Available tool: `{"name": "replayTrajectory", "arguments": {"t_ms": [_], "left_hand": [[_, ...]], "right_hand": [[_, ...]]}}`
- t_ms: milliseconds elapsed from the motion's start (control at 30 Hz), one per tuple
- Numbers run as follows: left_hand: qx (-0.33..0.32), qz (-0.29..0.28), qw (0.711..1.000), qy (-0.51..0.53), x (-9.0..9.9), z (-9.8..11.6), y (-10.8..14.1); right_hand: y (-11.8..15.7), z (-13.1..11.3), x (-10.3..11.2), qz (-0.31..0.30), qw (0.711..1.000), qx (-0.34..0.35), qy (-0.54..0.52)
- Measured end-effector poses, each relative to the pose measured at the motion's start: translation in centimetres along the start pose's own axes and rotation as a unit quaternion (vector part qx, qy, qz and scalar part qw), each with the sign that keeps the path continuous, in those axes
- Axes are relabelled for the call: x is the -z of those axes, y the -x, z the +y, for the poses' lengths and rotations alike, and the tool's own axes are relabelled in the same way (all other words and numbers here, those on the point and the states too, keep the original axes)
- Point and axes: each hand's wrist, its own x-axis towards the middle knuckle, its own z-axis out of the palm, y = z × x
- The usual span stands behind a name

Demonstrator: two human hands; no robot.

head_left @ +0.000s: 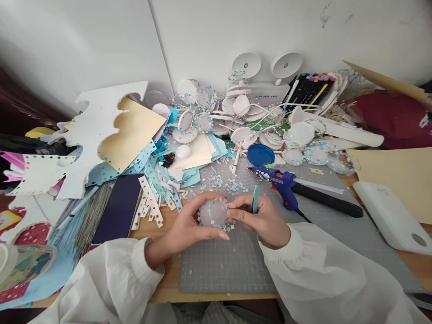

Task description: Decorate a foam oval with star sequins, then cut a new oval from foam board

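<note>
My left hand is wrapped round a pale round disc edged with tiny blue and white paper flowers. At the disc's right edge, the thumb and fingertips of my right hand pinch together against the flowers; what they pinch is too small to make out. Teal tweezers are tucked upright in that same hand. Beyond the hands, loose paper flowers lie scattered on the grey cutting mat. A blue glue gun rests to the right of my right hand.
Many decorated white discs and wire garlands crowd the back by the wall. A blue lid sits on the mat. Dark phone, punched paper strips and wire bundles lie left. A black-handled cutter and white device lie right.
</note>
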Motion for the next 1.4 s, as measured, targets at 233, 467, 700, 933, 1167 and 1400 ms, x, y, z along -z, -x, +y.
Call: {"name": "replayTrajectory", "arguments": {"t_ms": [233,467,700,933,1167,1400], "left_hand": [[0.006,0.011,1.000,0.004,0.2,0.0,-0.2],[0.005,0.009,1.000,-0.006,0.2,0.0,-0.1],[-0.028,-0.023,0.999,-0.028,0.5,0.4,0.0],[-0.021,-0.122,0.991,-0.049,0.8,0.7,0.2],[-0.084,-0.151,0.983,-0.058,0.5,1.3,-0.2],[-0.133,-0.039,0.974,-0.179,0.3,1.1,0.2]], "right_hand": [[0.0,0.3,0.0,0.001,1.000,-0.007,-0.009],[-0.1,0.7,-0.1,0.015,0.999,-0.024,-0.033],[0.3,0.2,-0.4,0.049,0.997,0.051,0.045],[0.7,-0.1,-0.3,0.002,0.973,0.202,0.111],[0.8,0.1,-0.6,-0.040,0.961,0.211,0.175],[0.9,0.3,-0.8,0.052,0.977,0.101,0.182]]}}
